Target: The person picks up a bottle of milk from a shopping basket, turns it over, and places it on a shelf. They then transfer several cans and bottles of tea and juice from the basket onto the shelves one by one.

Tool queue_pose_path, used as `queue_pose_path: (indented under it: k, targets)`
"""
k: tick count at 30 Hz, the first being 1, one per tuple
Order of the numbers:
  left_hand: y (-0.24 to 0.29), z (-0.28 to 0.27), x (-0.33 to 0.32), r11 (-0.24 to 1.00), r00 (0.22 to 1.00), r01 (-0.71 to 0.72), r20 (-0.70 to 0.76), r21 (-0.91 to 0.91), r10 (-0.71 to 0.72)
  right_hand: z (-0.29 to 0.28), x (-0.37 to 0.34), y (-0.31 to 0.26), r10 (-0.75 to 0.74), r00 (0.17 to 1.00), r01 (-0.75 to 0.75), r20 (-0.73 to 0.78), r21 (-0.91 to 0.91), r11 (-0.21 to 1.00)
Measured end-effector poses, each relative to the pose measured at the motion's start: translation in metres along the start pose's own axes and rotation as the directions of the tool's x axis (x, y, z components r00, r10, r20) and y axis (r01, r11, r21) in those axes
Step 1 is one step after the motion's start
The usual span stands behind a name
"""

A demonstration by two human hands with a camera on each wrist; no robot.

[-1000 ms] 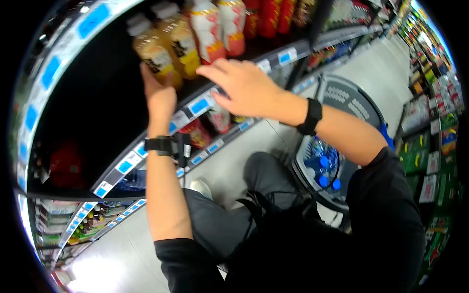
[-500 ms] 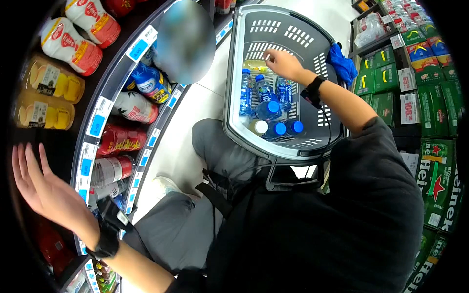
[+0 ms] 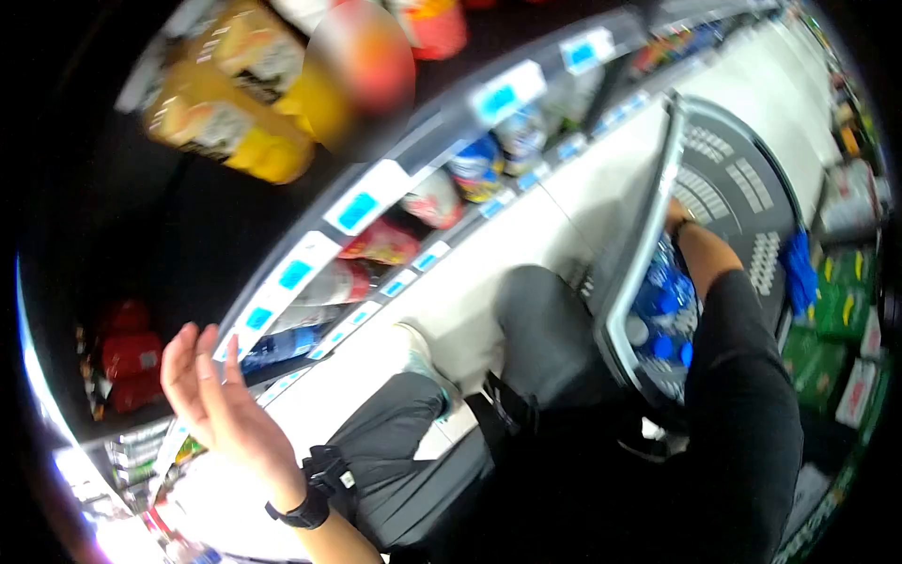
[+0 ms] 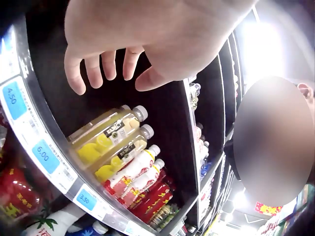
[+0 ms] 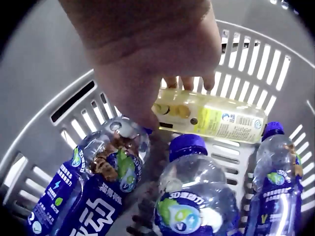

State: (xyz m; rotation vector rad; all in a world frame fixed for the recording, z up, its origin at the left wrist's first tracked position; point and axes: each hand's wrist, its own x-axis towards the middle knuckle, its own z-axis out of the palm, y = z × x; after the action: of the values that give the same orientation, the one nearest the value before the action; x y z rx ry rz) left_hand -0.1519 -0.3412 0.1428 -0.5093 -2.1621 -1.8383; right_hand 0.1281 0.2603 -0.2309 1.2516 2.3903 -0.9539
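Note:
My right hand (image 3: 676, 216) is down inside the grey shopping basket (image 3: 728, 155). In the right wrist view its fingers reach over the far side of a pale yellow drink bottle (image 5: 211, 115), with the thumb on the near side. That bottle lies sideways at the basket's end, its left part hidden by the hand. Several clear bottles with blue labels and caps (image 5: 187, 191) lie nearer. My left hand (image 3: 230, 414), holding nothing, is raised in front of the shelf with its fingers apart. Yellow drink bottles (image 4: 118, 132) stand on the shelf below it in the left wrist view.
White-and-red bottles (image 4: 133, 174) and red packs stand beyond the yellow ones. Price tags (image 3: 362, 207) line the curved shelf edge, with a lower shelf of bottles (image 3: 381, 240) beneath. A blue cloth (image 3: 799, 273) hangs at the basket's side. Green cartons (image 3: 841, 282) are stacked at right.
My left hand has left the shelf bottles and drawn back, fingers spreading. The right hand has gone from the shelf to above the basket, then lower into it at the yellow bottle.

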Motion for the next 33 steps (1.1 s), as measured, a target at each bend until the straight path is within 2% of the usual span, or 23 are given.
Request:
queue_pose_path:
  k: [2,4,10,12,14,16,17,18,19,20,21,22,24,25,26,27,28,29,30,31,32,33]
  targets:
    - [-0.004,-0.005,0.002,0.998,0.998,0.047,-0.038,-0.037,-0.048,0.006,-0.005,-0.001,0.044,0.997,-0.053,-0.071,-0.12,0.991]
    - [-0.007,-0.009,0.002,0.999,0.999,0.047,0.005,-0.02,-0.047,0.01,-0.007,-0.018,0.108,0.987,-0.122,-0.118,-0.116,0.986]
    - [-0.009,-0.002,-0.002,0.999,0.999,0.048,0.018,0.015,-0.048,0.014,-0.014,-0.027,0.268,0.944,-0.257,-0.19,0.081,0.963]
    - [-0.013,-0.003,-0.002,0.998,0.998,0.055,-0.012,-0.007,-0.055,0.013,-0.016,-0.03,0.29,0.933,-0.263,-0.212,0.149,0.953]
    - [-0.014,-0.005,-0.002,0.996,0.996,0.081,0.04,0.046,-0.083,0.009,-0.026,-0.036,0.318,0.921,-0.267,-0.226,0.23,0.936]
    - [-0.011,-0.001,-0.002,0.996,0.996,0.083,0.026,0.014,-0.083,-0.001,-0.043,-0.047,0.344,0.909,-0.262,-0.235,0.32,0.91]
    - [-0.008,0.001,-0.001,0.998,0.997,0.067,0.047,0.014,-0.068,-0.008,-0.052,-0.054,0.344,0.907,-0.25,-0.243,0.346,0.904]
    - [-0.005,0.003,-0.001,0.999,0.996,0.05,0.068,0.011,-0.051,-0.008,-0.041,-0.036,0.307,0.91,-0.234,-0.279,0.265,0.935]
    - [0.0,0.006,0.0,0.999,0.997,0.029,0.074,-0.022,-0.027,-0.009,-0.037,-0.018,-0.023,0.91,0.035,-0.415,0.023,0.999]
    - [0.005,0.01,0.0,0.999,0.998,0.027,0.062,-0.045,-0.024,-0.016,-0.035,-0.001,-0.366,0.813,0.274,-0.453,-0.256,0.927]
    - [0.011,0.013,-0.001,0.997,0.996,0.006,0.085,-0.071,0.0,-0.026,-0.076,-0.041,-0.25,0.78,0.237,-0.573,-0.1,0.966]
    - [0.016,0.017,-0.001,0.996,0.994,-0.009,0.112,-0.094,0.019,-0.028,-0.082,-0.03,-0.344,0.627,0.277,-0.699,-0.212,0.937]
    - [0.025,0.029,-0.004,0.982,0.986,-0.054,0.144,-0.182,0.081,-0.074,-0.146,-0.072,-0.221,0.694,0.427,-0.686,0.145,0.893]
    - [0.024,0.031,0.001,0.979,0.989,-0.063,0.119,-0.194,0.087,-0.09,-0.149,-0.102,-0.272,0.651,0.471,-0.708,0.096,0.877]
    - [0.028,0.04,-0.003,0.968,0.985,-0.044,0.154,-0.246,0.084,-0.106,-0.19,-0.103,-0.268,0.608,0.451,-0.747,0.048,0.891]
    - [0.034,0.047,-0.006,0.955,0.977,-0.04,0.187,-0.292,0.098,-0.113,-0.218,-0.107,-0.271,0.576,0.494,-0.771,0.064,0.867]
    - [0.035,0.048,-0.005,0.948,0.979,-0.047,0.175,-0.314,0.107,-0.124,-0.217,-0.139,-0.316,0.543,0.571,-0.778,0.067,0.818]
    - [0.034,0.058,-0.004,0.948,0.97,-0.055,0.208,-0.312,0.125,-0.154,-0.254,-0.17,-0.334,0.504,0.614,-0.796,0.059,0.787]
    - [0.034,0.064,-0.006,0.949,0.96,-0.039,0.253,-0.312,0.122,-0.169,-0.274,-0.187,-0.309,0.494,0.554,-0.812,0.02,0.833]
    - [0.033,0.058,-0.003,0.961,0.954,-0.11,0.244,-0.253,0.174,-0.161,-0.278,-0.182,-0.317,0.415,0.656,-0.853,0.039,0.754]
    - [0.031,0.069,-0.007,0.957,0.94,-0.158,0.258,-0.245,0.221,-0.184,-0.298,-0.246,-0.323,0.49,0.676,-0.809,0.119,0.727]
    - [0.029,0.081,-0.011,0.948,0.925,-0.177,0.286,-0.264,0.252,-0.193,-0.315,-0.242,-0.31,0.484,0.676,-0.819,0.125,0.726]
